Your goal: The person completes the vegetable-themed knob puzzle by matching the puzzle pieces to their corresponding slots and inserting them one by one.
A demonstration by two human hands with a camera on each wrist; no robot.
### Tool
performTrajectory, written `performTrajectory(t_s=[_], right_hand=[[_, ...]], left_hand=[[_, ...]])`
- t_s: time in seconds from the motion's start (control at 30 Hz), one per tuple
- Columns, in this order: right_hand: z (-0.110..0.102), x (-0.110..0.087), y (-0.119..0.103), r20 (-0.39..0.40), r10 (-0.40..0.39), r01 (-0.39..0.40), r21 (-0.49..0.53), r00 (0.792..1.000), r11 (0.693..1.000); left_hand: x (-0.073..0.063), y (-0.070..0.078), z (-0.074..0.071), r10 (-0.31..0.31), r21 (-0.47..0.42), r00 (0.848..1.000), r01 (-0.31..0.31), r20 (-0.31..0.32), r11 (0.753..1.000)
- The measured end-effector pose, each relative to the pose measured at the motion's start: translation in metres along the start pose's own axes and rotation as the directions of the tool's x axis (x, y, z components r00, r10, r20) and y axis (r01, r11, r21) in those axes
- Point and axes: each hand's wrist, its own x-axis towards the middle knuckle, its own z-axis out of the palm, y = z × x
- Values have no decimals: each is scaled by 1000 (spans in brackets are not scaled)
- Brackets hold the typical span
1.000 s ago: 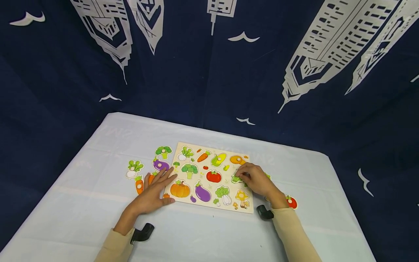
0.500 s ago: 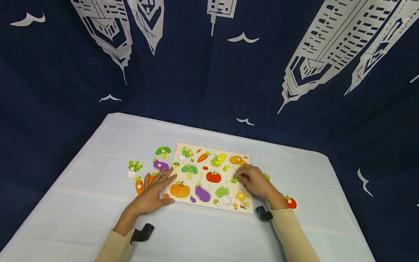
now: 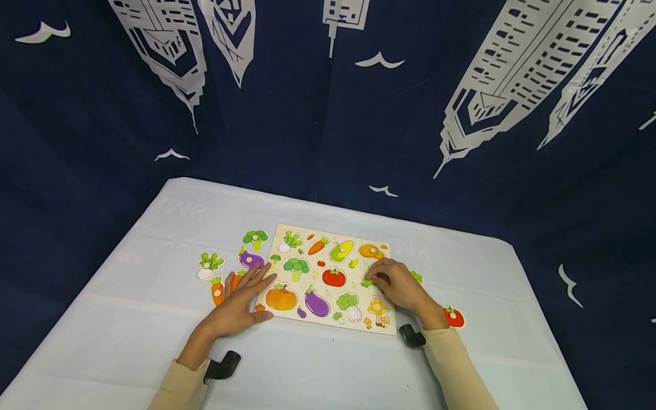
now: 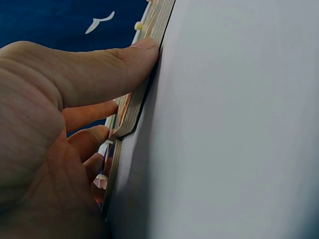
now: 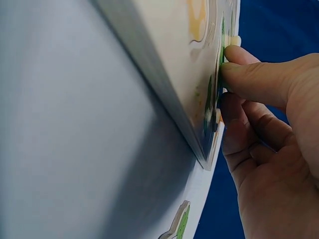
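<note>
A wooden vegetable puzzle board (image 3: 328,316) lies on the white-covered table. My left hand (image 3: 233,310) rests at its left edge, fingers spread, and in the left wrist view the thumb (image 4: 114,69) lies against the board's side. Over the right part of the board, my right hand (image 3: 402,287) pinches a green vegetable puzzle piece (image 3: 367,281) between thumb and index finger. The hand covers much of that piece. Near the left fingers are an eggplant piece (image 3: 250,259) and a carrot piece (image 3: 217,291); another orange piece (image 3: 237,279) is partly hidden.
Left of the board lie a broccoli piece (image 3: 255,239) and a white radish piece (image 3: 209,266). A tomato piece (image 3: 453,316) sits beside the right forearm, and a green piece (image 3: 417,277) shows behind the right hand. A dark blue printed cloth (image 3: 287,142) hangs behind the table.
The right hand stays at the same place on the board with only slight shifts, still pinching the green piece. The left hand has not moved.
</note>
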Motion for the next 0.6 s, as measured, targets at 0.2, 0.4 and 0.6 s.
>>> performTrajectory(t_s=[0.2,0.4,0.6], right_hand=[[0,-1,0,-1,7,-7,2,1000,1000],[0,-1,0,1,7,-7,-1,1000,1000],[1,-1,0,-13,11,-11,-4,1000,1000]], left_hand=[[0,-2,1,8,1,1000,-8,-5,1000],[0,-3,1,15,-6,1000,-15,-8,1000],[0,-2,1,10,-1,1000,-11,-7,1000]])
